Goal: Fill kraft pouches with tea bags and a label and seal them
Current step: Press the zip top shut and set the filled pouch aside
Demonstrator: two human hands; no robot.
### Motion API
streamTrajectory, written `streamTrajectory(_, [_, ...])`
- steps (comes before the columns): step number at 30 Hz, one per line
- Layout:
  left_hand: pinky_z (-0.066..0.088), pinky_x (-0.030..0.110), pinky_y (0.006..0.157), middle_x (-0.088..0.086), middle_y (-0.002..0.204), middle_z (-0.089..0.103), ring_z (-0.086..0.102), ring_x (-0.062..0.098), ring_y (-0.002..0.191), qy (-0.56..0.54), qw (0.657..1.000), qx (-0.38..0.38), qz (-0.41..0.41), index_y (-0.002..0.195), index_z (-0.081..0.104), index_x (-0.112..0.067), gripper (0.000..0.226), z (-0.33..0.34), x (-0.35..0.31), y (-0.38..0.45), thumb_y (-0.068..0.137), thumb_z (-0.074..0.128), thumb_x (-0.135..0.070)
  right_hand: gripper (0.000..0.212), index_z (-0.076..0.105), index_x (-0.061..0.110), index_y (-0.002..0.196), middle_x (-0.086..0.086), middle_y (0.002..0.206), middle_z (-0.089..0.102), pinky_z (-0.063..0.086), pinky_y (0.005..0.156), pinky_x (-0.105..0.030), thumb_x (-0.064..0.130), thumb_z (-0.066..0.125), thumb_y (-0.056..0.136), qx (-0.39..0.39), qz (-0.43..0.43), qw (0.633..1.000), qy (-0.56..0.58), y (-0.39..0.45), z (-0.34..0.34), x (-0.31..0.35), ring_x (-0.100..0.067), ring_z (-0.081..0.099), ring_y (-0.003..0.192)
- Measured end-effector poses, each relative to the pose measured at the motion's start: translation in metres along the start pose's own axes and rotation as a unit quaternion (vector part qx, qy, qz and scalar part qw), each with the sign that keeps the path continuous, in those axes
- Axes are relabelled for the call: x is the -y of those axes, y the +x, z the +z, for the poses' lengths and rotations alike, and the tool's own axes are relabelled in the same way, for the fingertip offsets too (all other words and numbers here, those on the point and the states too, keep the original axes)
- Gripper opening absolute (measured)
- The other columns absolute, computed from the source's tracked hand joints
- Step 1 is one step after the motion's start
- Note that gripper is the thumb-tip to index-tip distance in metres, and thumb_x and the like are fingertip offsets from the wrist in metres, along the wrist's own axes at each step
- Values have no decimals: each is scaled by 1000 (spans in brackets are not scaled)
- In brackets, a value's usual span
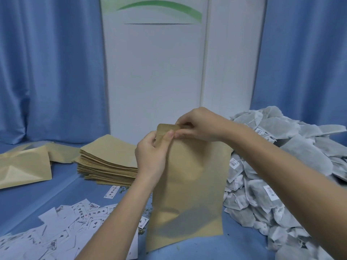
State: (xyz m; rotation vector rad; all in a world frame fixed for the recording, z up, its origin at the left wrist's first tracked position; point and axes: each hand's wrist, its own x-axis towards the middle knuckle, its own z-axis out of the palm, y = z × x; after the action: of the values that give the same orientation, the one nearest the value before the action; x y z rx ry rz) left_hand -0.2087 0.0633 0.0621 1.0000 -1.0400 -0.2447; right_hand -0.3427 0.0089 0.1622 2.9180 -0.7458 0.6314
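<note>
A kraft pouch [189,184] stands upright on the blue table in the middle, bulging near its bottom. My left hand [152,154] pinches its top strip at the left, thumb in front. My right hand [197,124] pinches the same strip just to the right, so the two thumbs nearly meet. A heap of grey tea bags [285,162] with white tags lies at the right. White printed labels [62,228] are scattered at the lower left. Whether the pouch mouth is closed I cannot tell.
A stack of flat kraft pouches [107,158] sits behind my left hand. A filled pouch [24,166] lies flat at the far left edge. Blue curtains [50,68] and a white panel [155,62] close off the back. Bare blue table [37,196] shows at left.
</note>
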Motion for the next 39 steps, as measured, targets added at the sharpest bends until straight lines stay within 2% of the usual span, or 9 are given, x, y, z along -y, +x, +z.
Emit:
streamTrajectory(2, [31,34,58,18,60,48,36,17,59,20,999,-26,38,70,51,0,48,-1,1,1,82,69,-43,37,47,26,54,11,45,42,29,47,-17,40,68,81,21,12,1000,-13,-1,-8,-4,0,40,49])
streamTrajectory(4, [22,33,55,-3,52,31,25,14,57,29,997,-48,56,60,36,-9,49,-1,0,0,85,68,-37,39,47,21,54,8,47,39,27,47,-19,41,70,78,31,17,999,-40,-1,-13,-6,-3,40,48])
streamTrajectory(6, [20,33,56,-6,55,26,22,15,59,15,997,-54,57,59,28,-13,52,1,1,-3,85,68,-34,41,44,21,54,7,48,37,28,47,-19,39,71,79,26,8,998,-56,0,-13,-6,-6,39,48])
streamTrajectory(12, [28,33,61,10,62,38,30,20,63,-46,997,-56,41,65,40,0,53,-4,10,-6,78,66,-44,37,55,10,64,5,50,34,26,49,-22,40,71,78,24,5,999,-46,-8,-11,-13,-9,35,51])
streamTrajectory(17, [30,34,63,10,62,44,34,18,63,-61,996,-54,29,66,46,1,47,-7,11,-2,82,71,-36,36,46,20,59,7,51,36,30,52,-19,39,67,82,17,4,998,-64,-14,-8,-21,-5,40,53])
streamTrajectory(22, [34,33,64,9,66,55,42,16,66,-79,995,-57,21,73,55,6,41,-15,14,1,84,70,-31,43,50,3,65,2,52,33,30,52,-14,39,65,84,9,11,997,-77,-21,-11,-34,-10,32,52])
streamTrajectory(27, [37,19,54,-14,54,59,45,0,54,-76,994,-72,14,65,60,-15,24,-18,14,4,85,69,-26,42,53,5,66,-1,55,39,30,54,-18,43,64,83,0,19,997,-79,-30,-15,-44,-10,36,52])
streamTrajectory(35, [39,24,57,-7,61,62,47,5,60,-100,992,-73,5,71,63,-7,23,-24,14,11,84,70,-24,39,38,25,59,8,57,42,32,53,-8,45,56,87,-4,72,993,-93,-42,-11,-60,-2,39,55])
streamTrajectory(39, [40,15,53,-14,55,62,48,-1,53,-100,993,-62,11,67,61,-15,21,-25,12,14,86,68,-23,45,34,23,55,6,48,34,32,51,-10,51,60,78,-77,72,991,-81,-46,-6,-64,-5,35,48])
